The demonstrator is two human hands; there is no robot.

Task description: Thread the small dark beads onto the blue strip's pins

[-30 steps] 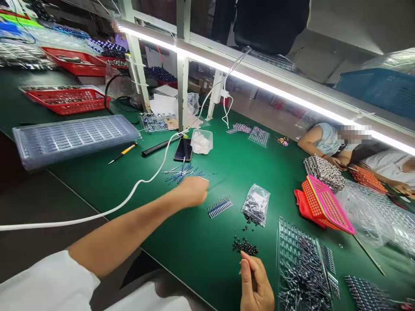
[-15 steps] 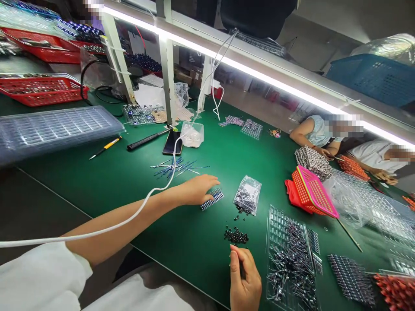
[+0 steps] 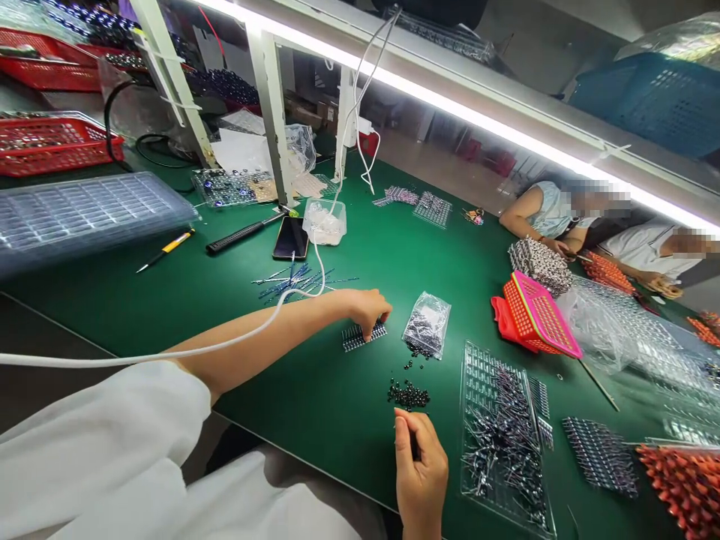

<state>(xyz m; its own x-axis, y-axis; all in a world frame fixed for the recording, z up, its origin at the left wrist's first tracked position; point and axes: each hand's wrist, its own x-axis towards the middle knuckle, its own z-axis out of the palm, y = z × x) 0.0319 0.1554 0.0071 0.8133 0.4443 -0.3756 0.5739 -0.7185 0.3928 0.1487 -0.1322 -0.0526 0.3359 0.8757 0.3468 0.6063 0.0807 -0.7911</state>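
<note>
The left hand (image 3: pixel 368 309) has its fingers bent down onto the pin row (image 3: pixel 352 340) — whether they grip it or only press, I cannot tell. The right hand (image 3: pixel 423 469) has thumb and forefinger pinched together just below the black beads (image 3: pixel 409 394); anything between the tips is too small to make out.

Half a second ago the left hand was spread wide over the row; a second ago it was a loose fist by the blue sticks (image 3: pixel 295 281). The work is thus at the row now — the right hand has kept its pinch.

The row lies on the green worktop (image 3: pixel 315 409), left of the bag (image 3: pixel 427 324). No writing can be read: the bag's pale patch is illegible, and the phone (image 3: pixel 291 238) shows no brand.
</note>
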